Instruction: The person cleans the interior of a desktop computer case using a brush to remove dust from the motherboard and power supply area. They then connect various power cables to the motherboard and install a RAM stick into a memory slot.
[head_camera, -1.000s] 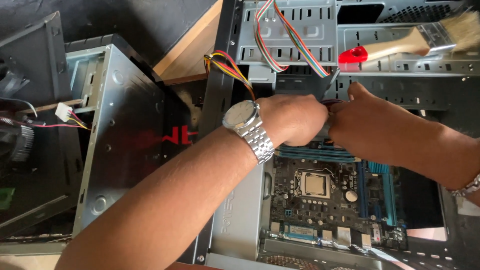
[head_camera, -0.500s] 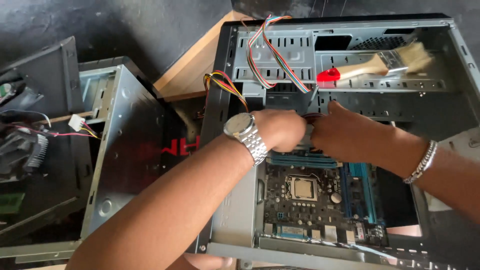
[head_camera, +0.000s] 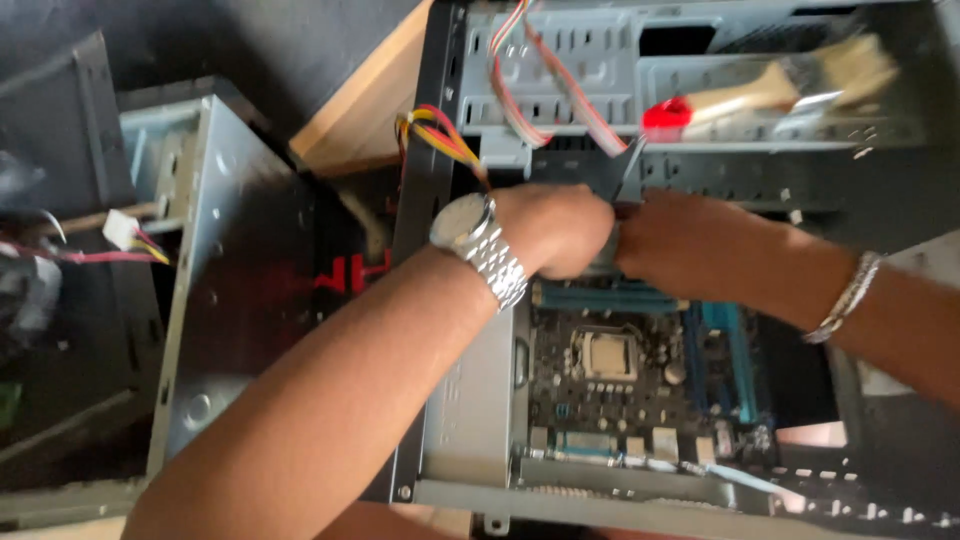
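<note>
Open computer case (head_camera: 440, 200): left hand (head_camera: 555, 230) and right hand (head_camera: 690, 245) meet, curled apparently onto a grey part (head_camera: 603, 250) above the motherboard (head_camera: 620, 370); a slip could snag the coloured wires (head_camera: 450, 140).

Open computer case (head_camera: 560, 70) of dull grey perforated sheet metal, motherboard (head_camera: 620, 370) matt dark with glossy blue plastic slots, paintbrush (head_camera: 770, 90) with pale wooden handle and shiny red tip, polished metal link wristwatch (head_camera: 480, 245), thin metal bracelet (head_camera: 845, 298), smooth plastic-coated wires (head_camera: 445, 135), bare wooden board (head_camera: 365, 110)
</note>
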